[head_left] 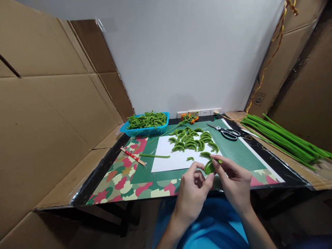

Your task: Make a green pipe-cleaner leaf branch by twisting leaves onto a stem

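Observation:
Above the front edge of the table, my right hand (234, 180) pinches a bent green pipe-cleaner piece (209, 167) between thumb and fingers. The thumb and forefinger of my left hand (193, 190) close on the left side of this same piece, which looks like a rounded leaf loop. Just beyond, a white sheet of paper (163, 162) carries several curved green pipe-cleaner pieces (190, 144) in loose rows. One small curved piece (190, 158) lies apart from them, nearer to my left hand.
A blue basket (145, 132) heaped with green pieces stands at back left. Wrapped chopsticks (132, 156) and a straight green stem (155, 156) lie left. Scissors (225, 132) rest right, near long green pipe cleaners (282, 138). Orange flowers (190, 118) sit by the wall sockets (205, 113).

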`<state>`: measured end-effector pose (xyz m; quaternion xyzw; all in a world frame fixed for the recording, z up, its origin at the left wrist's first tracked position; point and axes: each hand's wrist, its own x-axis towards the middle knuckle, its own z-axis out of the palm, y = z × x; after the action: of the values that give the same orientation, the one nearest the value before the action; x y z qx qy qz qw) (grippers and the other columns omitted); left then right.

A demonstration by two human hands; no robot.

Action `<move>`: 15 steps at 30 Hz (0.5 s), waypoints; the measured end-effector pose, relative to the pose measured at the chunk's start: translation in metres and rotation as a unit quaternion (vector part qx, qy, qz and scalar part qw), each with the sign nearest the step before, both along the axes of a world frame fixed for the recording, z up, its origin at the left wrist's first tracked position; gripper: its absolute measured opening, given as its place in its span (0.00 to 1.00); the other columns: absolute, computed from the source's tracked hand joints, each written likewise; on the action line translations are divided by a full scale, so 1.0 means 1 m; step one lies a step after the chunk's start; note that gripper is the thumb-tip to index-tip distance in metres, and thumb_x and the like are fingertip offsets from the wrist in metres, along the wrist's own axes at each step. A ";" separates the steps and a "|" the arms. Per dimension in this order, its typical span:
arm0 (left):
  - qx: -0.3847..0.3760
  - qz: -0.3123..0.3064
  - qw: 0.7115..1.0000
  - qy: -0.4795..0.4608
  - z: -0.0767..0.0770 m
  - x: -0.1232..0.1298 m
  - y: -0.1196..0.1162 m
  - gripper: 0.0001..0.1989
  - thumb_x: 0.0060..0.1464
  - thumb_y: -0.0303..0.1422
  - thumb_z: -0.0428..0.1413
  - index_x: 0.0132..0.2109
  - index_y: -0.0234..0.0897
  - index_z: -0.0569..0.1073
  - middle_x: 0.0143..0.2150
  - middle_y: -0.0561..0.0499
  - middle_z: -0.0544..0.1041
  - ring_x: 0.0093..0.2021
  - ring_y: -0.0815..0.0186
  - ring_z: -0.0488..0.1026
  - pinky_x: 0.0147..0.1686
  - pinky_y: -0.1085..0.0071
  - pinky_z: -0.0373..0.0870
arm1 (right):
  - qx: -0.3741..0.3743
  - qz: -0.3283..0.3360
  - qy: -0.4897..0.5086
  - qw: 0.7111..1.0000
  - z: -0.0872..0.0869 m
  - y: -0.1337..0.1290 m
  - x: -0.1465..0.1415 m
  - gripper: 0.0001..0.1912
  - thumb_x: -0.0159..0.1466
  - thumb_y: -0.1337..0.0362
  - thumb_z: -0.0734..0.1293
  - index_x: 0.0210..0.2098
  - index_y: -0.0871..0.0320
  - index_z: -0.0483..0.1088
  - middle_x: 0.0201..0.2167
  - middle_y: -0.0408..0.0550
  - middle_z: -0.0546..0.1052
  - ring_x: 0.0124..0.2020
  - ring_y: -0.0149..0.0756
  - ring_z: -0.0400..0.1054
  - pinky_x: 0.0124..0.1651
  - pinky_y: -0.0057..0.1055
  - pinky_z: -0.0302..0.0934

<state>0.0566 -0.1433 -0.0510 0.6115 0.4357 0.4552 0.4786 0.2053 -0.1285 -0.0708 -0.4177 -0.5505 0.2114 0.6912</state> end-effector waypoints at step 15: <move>0.057 0.016 0.997 0.055 -0.003 -0.002 -0.004 0.20 0.78 0.49 0.45 0.43 0.42 0.71 0.22 0.60 0.66 0.22 0.69 0.66 0.27 0.73 0.61 | 0.034 0.093 -0.040 0.994 0.008 -0.005 0.007 0.09 0.67 0.67 0.75 0.45 0.50 0.85 0.34 0.42 0.88 0.27 0.33 0.81 0.32 0.23 0.76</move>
<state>0.0549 -0.1475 -0.0543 0.6552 0.4442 0.4522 0.4109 0.2122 -0.1335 -0.0630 -0.3491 -0.6209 0.2390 0.6599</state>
